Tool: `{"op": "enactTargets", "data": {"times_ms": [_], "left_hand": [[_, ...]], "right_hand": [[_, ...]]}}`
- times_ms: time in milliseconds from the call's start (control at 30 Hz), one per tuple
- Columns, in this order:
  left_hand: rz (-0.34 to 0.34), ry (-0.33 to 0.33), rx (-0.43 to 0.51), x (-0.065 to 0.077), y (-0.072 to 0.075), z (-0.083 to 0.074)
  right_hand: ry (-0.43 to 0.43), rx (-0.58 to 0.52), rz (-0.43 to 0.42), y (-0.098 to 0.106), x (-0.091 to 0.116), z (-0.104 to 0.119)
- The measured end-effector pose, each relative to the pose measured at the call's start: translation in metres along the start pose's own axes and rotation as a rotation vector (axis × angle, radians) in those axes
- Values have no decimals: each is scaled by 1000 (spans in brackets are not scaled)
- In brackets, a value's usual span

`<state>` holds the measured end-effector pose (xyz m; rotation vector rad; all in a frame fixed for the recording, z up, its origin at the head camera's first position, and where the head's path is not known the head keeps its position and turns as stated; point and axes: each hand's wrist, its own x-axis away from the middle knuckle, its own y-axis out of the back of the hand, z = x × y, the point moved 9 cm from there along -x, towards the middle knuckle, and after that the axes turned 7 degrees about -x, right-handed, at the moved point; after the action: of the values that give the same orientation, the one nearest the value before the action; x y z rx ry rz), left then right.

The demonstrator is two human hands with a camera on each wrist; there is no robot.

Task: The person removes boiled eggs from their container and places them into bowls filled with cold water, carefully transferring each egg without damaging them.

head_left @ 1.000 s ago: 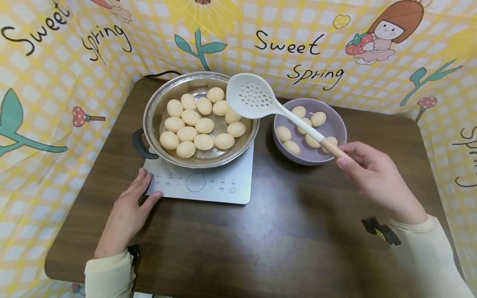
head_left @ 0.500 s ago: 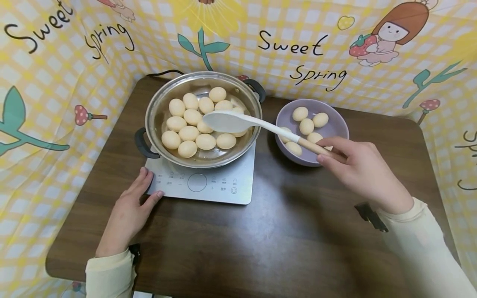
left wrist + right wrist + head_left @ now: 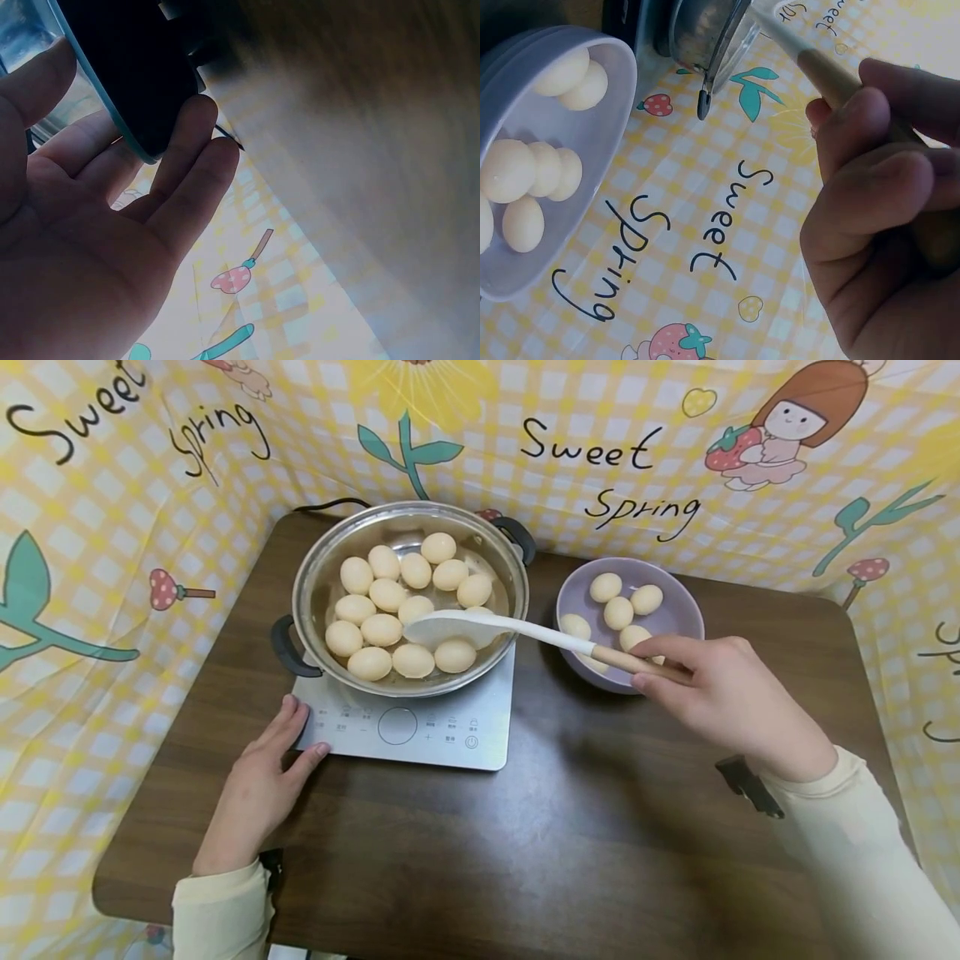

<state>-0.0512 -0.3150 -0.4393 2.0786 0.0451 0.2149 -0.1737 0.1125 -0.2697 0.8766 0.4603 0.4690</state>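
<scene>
In the head view my right hand point(image 3: 723, 697) grips the wooden handle of a white slotted skimmer point(image 3: 517, 628), whose head dips among the eggs point(image 3: 380, 629) in the wide steel pot point(image 3: 298, 610). In the right wrist view fingers and thumb wrap round the handle point(image 3: 829, 75). The skimmer's head hides some eggs, so whether one lies in it I cannot tell. My left hand point(image 3: 258, 777) touches the front left corner of the silver induction cooker point(image 3: 480, 752) under the pot, its fingers fairly straight along the side and its thumb at the front edge.
A purple bowl point(image 3: 684, 602) with several eggs stands right of the pot, partly under the right hand. Dark handles point(image 3: 283, 647) stick out from the pot. A black cord point(image 3: 330, 506) runs behind it, along the patterned cloth point(image 3: 480, 410) that surrounds the brown table point(image 3: 525, 860).
My right hand has moved left and lowered the skimmer from above the pot's right rim into the pot. Eggs near its head have shifted a little. The left hand has stayed at the cooker's corner.
</scene>
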Motion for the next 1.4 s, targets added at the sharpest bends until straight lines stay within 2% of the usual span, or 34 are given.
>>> {"op": "enactTargets", "data": {"times_ms": [200, 400, 600, 700, 967, 1167, 1400], "left_hand": [[-2, 0, -2, -1, 0, -1], [-1, 1, -1, 0, 1, -1], [-7, -3, -3, -1, 1, -1], [1, 0, -6, -2, -1, -1], [0, 9, -1, -2, 0, -1], [-11, 0, 3, -1, 1, -1], [-12, 10, 5, -2, 0, 0]], "right_hand": [[-13, -38, 89, -3, -4, -1], [-74, -86, 189, -12, -10, -4], [-81, -88, 239, -13, -20, -4], [-143, -140, 285, -15, -21, -11], [-347, -377, 427, -32, -19, -22], [-415, -426, 462, -35, -17, -22], [-475, -424, 441, -31, -13, -26]]}}
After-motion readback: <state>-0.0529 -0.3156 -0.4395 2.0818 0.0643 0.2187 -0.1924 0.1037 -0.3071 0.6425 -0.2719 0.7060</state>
